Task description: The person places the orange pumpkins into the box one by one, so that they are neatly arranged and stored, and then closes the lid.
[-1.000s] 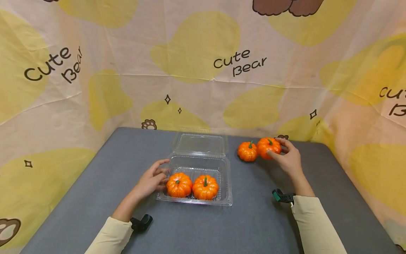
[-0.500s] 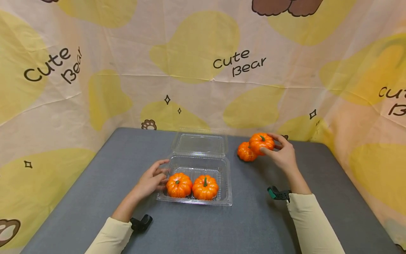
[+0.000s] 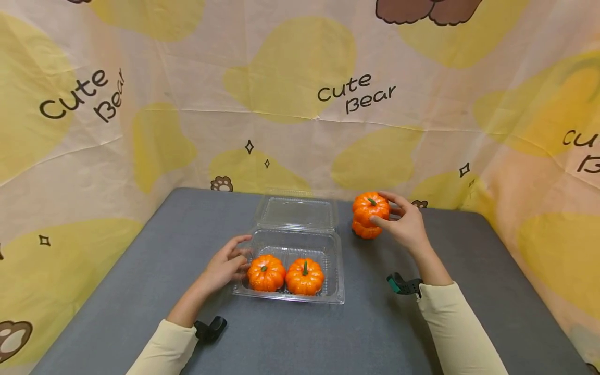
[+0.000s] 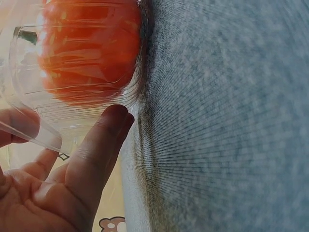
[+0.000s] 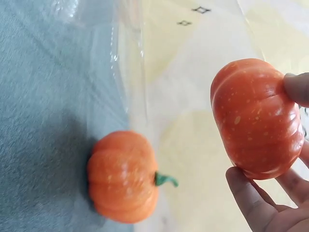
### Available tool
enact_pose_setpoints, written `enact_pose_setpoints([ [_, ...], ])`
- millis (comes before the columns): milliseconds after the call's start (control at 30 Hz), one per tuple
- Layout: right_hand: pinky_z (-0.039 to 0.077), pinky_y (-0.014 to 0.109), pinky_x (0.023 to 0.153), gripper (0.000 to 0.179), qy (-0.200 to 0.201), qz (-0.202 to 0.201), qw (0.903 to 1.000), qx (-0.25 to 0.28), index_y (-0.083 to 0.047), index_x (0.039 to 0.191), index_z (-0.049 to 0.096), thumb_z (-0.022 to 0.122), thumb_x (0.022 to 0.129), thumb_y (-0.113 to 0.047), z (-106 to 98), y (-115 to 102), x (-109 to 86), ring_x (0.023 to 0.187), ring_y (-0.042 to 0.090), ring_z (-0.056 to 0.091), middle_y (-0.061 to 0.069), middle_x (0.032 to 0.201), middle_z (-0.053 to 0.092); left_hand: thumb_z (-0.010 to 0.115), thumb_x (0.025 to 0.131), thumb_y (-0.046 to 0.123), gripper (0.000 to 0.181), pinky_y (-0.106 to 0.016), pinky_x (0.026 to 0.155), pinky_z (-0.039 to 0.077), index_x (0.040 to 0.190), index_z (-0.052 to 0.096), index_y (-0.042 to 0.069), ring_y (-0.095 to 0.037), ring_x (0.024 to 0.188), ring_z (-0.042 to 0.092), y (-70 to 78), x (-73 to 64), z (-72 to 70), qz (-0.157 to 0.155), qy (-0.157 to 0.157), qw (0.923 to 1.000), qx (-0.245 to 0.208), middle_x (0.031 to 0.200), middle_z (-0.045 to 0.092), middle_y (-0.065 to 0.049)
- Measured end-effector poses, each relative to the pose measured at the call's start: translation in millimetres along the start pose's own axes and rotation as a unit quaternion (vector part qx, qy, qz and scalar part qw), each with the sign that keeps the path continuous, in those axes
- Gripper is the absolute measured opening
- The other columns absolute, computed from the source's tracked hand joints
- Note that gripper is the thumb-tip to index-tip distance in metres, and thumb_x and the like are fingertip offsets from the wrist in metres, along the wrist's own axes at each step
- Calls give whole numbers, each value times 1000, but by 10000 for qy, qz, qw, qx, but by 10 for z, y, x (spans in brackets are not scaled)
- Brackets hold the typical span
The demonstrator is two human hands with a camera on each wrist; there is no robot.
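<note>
Head view, from the left: one pale left sleeve [image 3: 166, 341], cut off by the lower edge, leads past a black wrist device [image 3: 211, 329] to the left hand [image 3: 225, 266], which grasps nothing; its relaxed fingers rest against the outer side of one clear container [image 3: 335, 268], some of them hard to make out beside the plastic. The container holds two of the four orange pumpkins, a left pumpkin [image 3: 266, 273] and a middle pumpkin [image 3: 305, 277], side by side at its near side; the left wrist view shows one only through ridged plastic, cut off at the top. One lid [image 3: 296, 212] lies folded back behind, its clear edges faint. Further right, a third pumpkin [image 3: 367, 230] sits on the tabletop [image 3: 304, 338], its upper part and stem hidden in the head view by the held pumpkin [image 3: 363, 208]; the right wrist view shows these two apart, the held one's stem out of sight. The right hand [image 3: 405, 225] grips that fourth pumpkin between thumb and fingers, some fingers partly hidden behind it. One right sleeve [image 3: 457, 325] runs off the lower edge.
</note>
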State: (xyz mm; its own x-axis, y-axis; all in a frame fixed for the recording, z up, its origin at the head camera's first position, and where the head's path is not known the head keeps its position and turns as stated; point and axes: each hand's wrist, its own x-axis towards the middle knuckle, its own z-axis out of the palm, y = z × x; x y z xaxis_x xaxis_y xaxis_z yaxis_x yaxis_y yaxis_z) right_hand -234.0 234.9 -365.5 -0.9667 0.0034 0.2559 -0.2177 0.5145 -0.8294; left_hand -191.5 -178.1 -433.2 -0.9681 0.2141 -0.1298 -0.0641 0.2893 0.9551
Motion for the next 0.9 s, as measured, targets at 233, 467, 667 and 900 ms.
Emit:
enact_pose_setpoints([
  [233,54,52,84,61,-212,-326,9991,-183,-16,134,57,79,77,-19,116,-175,84,114,40,58,14,139,50,43,92,4,55,-38,73,58,146,34,12,-32,104,64,-21,19,-5,12,2,10000,-7,140,46,-30],
  [467,52,54,89,62,-469,-590,9964,-383,-15,133,58,80,76,-17,232,-382,152,113,42,59,16,137,51,43,92,3,55,-39,73,58,145,34,10,-32,103,64,-38,21,-3,52,1,10000,-18,139,46,-32],
  [667,54,50,87,61,-692,-800,9937,-375,-16,131,59,80,75,-13,357,-552,205,110,40,59,15,134,50,43,92,3,54,-38,72,58,145,35,11,-32,103,64,-46,26,-10,45,0,10000,-1,139,47,-31],
  [900,54,46,89,59,-1040,-1227,9856,-524,-14,130,59,80,75,-14,512,-678,247,111,35,58,15,130,51,43,93,4,54,-40,74,58,146,34,12,-34,106,64,-46,29,-13,48,-38,10000,25,140,46,-30],
])
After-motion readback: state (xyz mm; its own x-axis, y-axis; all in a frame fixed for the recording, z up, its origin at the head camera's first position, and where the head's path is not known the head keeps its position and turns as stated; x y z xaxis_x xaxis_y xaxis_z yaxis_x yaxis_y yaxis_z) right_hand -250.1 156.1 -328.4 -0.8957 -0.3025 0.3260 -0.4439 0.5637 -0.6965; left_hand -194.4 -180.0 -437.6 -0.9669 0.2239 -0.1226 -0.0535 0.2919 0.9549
